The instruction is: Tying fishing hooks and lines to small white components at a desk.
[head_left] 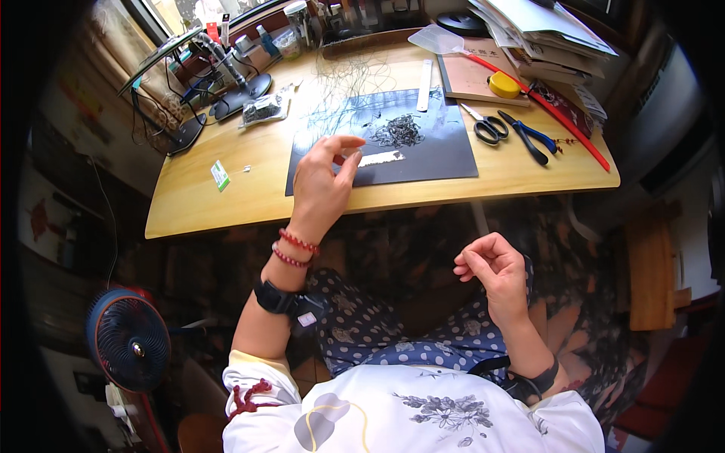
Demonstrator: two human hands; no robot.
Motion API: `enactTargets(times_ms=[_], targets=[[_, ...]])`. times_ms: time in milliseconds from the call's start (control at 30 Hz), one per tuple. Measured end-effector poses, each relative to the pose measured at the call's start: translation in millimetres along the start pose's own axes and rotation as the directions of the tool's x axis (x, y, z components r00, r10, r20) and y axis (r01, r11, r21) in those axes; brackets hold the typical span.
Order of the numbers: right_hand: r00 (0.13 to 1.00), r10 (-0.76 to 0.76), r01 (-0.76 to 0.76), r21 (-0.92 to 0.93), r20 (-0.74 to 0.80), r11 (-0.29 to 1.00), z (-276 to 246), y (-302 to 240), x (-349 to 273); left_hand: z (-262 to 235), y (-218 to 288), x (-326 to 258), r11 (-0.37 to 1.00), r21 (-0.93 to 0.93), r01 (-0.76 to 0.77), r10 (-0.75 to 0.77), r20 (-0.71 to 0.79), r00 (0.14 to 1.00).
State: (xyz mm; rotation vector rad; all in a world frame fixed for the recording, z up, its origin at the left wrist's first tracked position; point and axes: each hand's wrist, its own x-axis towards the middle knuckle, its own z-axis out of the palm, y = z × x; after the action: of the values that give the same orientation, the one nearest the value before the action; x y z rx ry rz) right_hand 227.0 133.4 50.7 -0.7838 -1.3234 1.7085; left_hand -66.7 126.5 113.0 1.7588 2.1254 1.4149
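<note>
A: Dark tangled pile (400, 131), just right of and beyond the left grip (321, 175), on the black mat (445, 161), probably gathered for easy reach!

B: That grip's parted, nothing visible between! Lower, rightward, the right grip (498, 273) is pinched together, no held thing showing.

has on the desk (204, 200) a mat (445, 160), bearing a pile of loops (398, 130), with a strip (385, 158) just before it and a ruler (425, 84) across the far edge. shows scissors (492, 131) and pliers (527, 140) to the right, a notebook (472, 68) behind (tape measure (504, 84) on it), a card (220, 176) left.
</note>
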Motion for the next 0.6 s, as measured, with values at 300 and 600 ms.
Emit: enactTargets(times_ms=[300, 600], targets=[[0.993, 0.114, -0.112, 0.085, -0.024, 0.99, -24, 12, -9, 19, -19, 67, 0.97, 0.236, 0.058, -0.101, 0.174, 0.98], [0.981, 0.186, -0.177, 0.133, -0.056, 0.975, -34, 28, -18, 22, -18, 80, 0.966, 0.216, 0.142, -0.208, 0.32, 0.924]])
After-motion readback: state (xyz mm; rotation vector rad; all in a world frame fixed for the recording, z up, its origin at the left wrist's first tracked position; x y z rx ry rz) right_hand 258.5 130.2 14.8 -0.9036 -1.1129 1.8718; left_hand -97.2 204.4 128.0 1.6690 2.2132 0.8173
